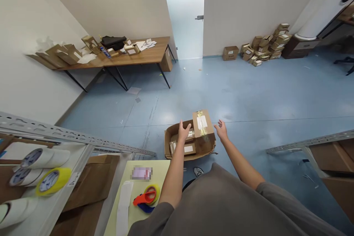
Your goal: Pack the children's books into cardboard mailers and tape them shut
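In front of my body an open brown carton (167, 143) holds several smaller boxes, among them a small labelled box (189, 149). A taped cardboard box (198, 129) with a white label sits on its right part. My left hand (183, 132) is over the carton's left part, thumb and fingers apart, with the thumb towards the taped box. Just off that box's right side is my right hand (221, 131), its fingers spread and nothing in them. Whether my left hand touches a box underneath, I cannot make out.
A yellowish tabletop (135, 206) carries a red-and-blue tape dispenser (145, 199). Tape rolls (54, 181) lie on a metal shelf at the left. Behind stand a wooden table (155, 53) and stacked boxes (264, 44) by the wall. Another shelf (312, 142) is at the right.
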A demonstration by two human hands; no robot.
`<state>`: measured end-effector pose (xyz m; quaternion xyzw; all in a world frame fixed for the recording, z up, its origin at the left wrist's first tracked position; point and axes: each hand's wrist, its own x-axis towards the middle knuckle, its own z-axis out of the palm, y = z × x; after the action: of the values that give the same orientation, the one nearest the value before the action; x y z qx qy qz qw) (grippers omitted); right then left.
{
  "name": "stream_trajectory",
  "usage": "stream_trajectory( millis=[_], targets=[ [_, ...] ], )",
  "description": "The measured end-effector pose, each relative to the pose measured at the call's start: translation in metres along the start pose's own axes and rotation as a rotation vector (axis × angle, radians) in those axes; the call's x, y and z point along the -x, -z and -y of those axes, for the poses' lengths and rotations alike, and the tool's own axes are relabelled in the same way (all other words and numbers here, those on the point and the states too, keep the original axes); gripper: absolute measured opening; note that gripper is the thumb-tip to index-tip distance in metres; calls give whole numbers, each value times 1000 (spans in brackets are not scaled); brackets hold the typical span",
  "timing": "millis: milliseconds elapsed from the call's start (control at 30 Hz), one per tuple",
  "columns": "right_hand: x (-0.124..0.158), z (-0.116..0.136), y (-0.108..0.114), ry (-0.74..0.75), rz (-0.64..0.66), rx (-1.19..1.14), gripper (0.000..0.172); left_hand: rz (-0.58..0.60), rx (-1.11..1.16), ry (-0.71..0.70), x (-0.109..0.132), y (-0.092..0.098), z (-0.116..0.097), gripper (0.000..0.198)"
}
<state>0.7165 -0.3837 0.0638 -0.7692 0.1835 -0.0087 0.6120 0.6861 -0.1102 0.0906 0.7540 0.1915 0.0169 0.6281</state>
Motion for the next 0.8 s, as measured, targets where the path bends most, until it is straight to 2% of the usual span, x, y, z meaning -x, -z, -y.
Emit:
stream_trajectory(
  millis=[100, 200, 433, 600, 700, 800],
  targets=[
    [-7, 6, 0, -10, 27, -60, 74, -72, -2, -7, 6, 8, -12, 83],
    [-1, 15, -8, 15, 90, -149, 74, -121, 24, -16, 20, 21, -19, 77],
    [37, 42, -52, 162, 290, -168, 74, -237, 87, -55, 69, 70, -3, 71],
    [100, 60, -98, 236, 510, -181, 74, -375, 106, -111, 127, 125, 17, 71],
    [152, 67, -128, 287, 638, -152, 75, -472, 116, -101, 178, 163, 33, 69],
    [213, 69, -157, 359, 790, -110, 75, -587, 158, -90, 239, 201, 54, 67]
  ],
)
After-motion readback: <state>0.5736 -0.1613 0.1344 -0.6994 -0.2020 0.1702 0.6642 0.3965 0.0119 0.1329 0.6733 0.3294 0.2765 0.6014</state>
